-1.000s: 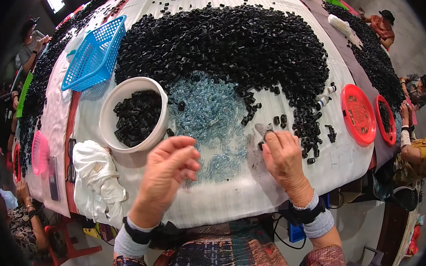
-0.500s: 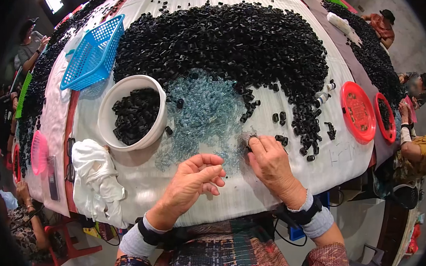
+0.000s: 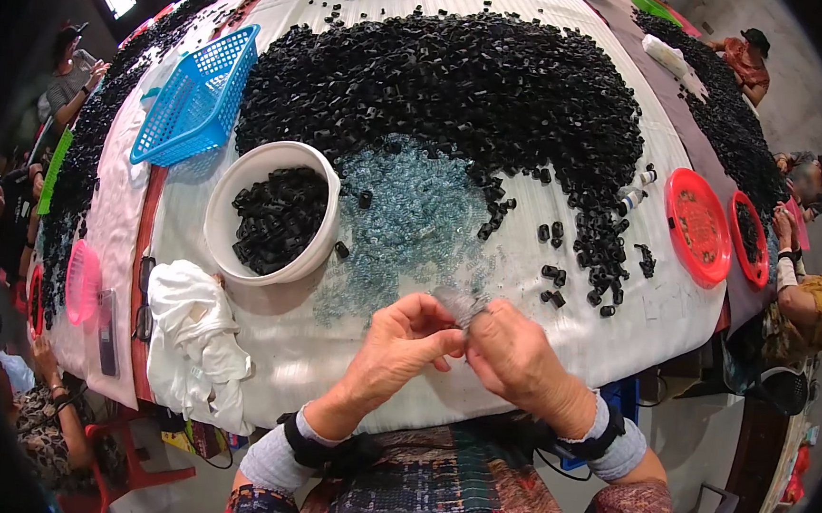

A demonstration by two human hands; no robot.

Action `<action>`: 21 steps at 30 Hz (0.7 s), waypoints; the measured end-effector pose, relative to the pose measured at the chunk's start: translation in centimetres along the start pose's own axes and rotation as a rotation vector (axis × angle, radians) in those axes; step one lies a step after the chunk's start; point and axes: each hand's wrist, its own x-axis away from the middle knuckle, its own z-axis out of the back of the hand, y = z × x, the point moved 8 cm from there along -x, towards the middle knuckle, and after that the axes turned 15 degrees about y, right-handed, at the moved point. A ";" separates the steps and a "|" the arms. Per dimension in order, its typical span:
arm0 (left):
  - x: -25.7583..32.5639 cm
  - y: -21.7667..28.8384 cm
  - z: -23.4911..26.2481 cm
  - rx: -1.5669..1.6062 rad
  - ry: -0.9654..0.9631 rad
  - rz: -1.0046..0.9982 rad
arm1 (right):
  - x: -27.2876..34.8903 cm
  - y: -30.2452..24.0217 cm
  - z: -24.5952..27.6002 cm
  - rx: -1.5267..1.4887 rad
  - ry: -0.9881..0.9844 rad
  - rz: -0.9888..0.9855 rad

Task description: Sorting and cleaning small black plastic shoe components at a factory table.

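Note:
My left hand point(image 3: 400, 346) and my right hand point(image 3: 523, 360) meet above the white cloth near my edge of the table. The left thumb and fingers are pinched together, touching the right fingertips. My right fingers are curled inward; what they hold is hidden. Just beyond the fingertips lies a small greyish patch of tiny pieces point(image 3: 465, 303). A spread of small clear bluish pieces point(image 3: 414, 209) lies farther ahead, beside a white tub point(image 3: 214, 205) holding short black plastic pieces point(image 3: 280, 219). A few loose black pieces point(image 3: 553, 276) rest beyond my right hand.
A large heap of black pieces point(image 3: 442, 87) covers the far middle. A blue basket point(image 3: 198, 99) and a crumpled white cloth point(image 3: 196, 337) are on the left. Red lids point(image 3: 672, 227) lie at the right. Other people sit at tables on both sides.
My right hand has moved left and nearer to me, away from the loose black pieces. My left hand has shifted right, so the fingertips of both now meet.

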 end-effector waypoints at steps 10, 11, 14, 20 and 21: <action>-0.1 -0.9 2.9 0.232 0.092 0.255 | -0.3 8.9 0.5 0.100 0.114 -0.379; -0.2 -0.9 2.9 0.236 0.088 0.257 | -0.4 9.5 0.6 0.209 0.126 -0.284; -0.4 -0.9 2.9 0.250 0.092 0.267 | -0.5 10.3 0.0 0.359 0.079 -0.210; -0.3 -0.8 3.1 0.309 0.123 0.272 | -0.8 10.0 -1.0 0.553 0.032 -0.121; -0.4 -0.8 3.0 0.307 0.116 0.258 | -0.8 9.9 -0.8 0.565 0.054 -0.109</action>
